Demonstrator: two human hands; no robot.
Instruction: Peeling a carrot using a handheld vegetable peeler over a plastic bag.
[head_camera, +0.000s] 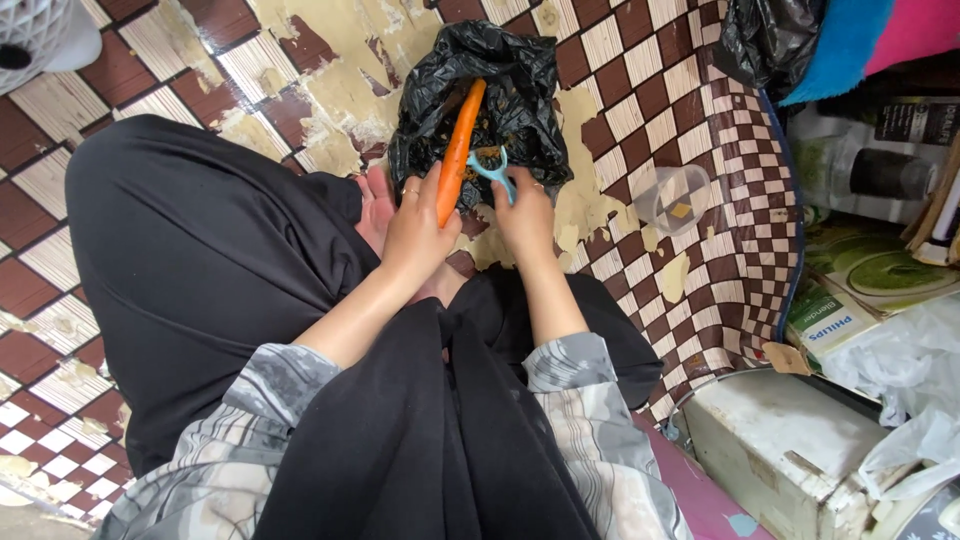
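Note:
My left hand (415, 232) grips the lower end of a long orange carrot (458, 148), which points up and away over an open black plastic bag (520, 85) on the floor. My right hand (524, 215) holds a light blue peeler (493, 170), its head lying against the carrot's right side about midway along. Bits of peel lie inside the bag. Both forearms come out of grey patterned sleeves over black cloth on my lap.
A worn brown-and-white checkered floor covering (640, 60) lies underneath. A small clear plastic tub (672, 195) stands right of the bag. Boxes, bottles and white plastic bags crowd the right edge; a white metal box (780, 440) sits at lower right.

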